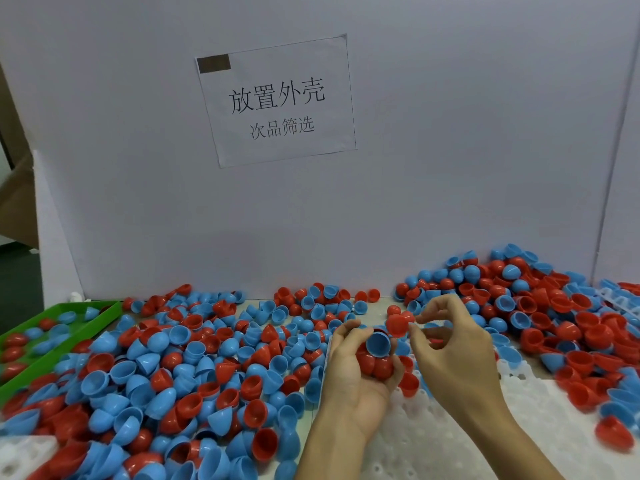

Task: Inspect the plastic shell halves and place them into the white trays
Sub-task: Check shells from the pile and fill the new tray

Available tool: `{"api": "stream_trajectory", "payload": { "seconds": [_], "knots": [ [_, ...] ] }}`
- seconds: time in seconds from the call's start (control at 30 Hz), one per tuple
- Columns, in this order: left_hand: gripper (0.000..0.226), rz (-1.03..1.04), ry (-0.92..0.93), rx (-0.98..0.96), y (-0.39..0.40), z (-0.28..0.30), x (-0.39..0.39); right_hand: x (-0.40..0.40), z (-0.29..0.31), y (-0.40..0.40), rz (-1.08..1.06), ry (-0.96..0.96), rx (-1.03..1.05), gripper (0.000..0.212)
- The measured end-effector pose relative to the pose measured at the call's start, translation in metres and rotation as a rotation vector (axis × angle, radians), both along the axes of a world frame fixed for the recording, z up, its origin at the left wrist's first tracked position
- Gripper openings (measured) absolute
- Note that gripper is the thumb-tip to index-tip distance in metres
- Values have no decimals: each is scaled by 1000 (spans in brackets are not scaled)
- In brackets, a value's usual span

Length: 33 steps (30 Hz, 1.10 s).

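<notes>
- Holding up one red shell half (396, 325), the right hand (450, 344) pinches it w/ thumb and fingertips, dome side toward the camera.
- The left hand (356, 372) is cupped palm up, curled round a small bunch of shells (375, 362): a few red ones and one blue one w/ its open side showing.
- The two hands are close; the pinched red half sits just above and right of the bunch.
- The white tray (450, 427) lies right under both hands, w/ rows of little cups. Most cups near the wrists look bare.
- So the red half prob. needs to go down and toward the person. The right hand is nearer the bare cups.
- Loose red and blue shells pile on the counter (256, 303) left, right and behind, and some spill onto the tray's far edge.
- A green bin (69, 311) far left holds a few shells, maybe bad ones; can't tell.
- A paper sign (277, 98) hangs on the back wall.
</notes>
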<state>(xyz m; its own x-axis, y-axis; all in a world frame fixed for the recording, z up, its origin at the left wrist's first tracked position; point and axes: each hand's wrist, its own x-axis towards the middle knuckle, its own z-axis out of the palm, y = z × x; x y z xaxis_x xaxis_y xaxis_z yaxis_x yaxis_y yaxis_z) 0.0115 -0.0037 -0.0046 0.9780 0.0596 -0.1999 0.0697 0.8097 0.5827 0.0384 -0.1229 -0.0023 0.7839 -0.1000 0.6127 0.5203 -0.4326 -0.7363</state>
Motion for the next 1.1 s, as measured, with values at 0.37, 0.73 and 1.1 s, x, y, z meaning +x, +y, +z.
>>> {"api": "stream_trajectory", "payload": {
  "seconds": [0.37,0.73,1.1],
  "knots": [
    [28,-116,-65,159,4,-2,-1,6,1,-15,213,275,-65,14],
    [29,-181,-26,23,-1,1,-5,9,0,-15,138,312,178,10],
    [51,-87,80,47,-10,-2,0,11,-10,-1,59,220,26,17]
  ]
}}
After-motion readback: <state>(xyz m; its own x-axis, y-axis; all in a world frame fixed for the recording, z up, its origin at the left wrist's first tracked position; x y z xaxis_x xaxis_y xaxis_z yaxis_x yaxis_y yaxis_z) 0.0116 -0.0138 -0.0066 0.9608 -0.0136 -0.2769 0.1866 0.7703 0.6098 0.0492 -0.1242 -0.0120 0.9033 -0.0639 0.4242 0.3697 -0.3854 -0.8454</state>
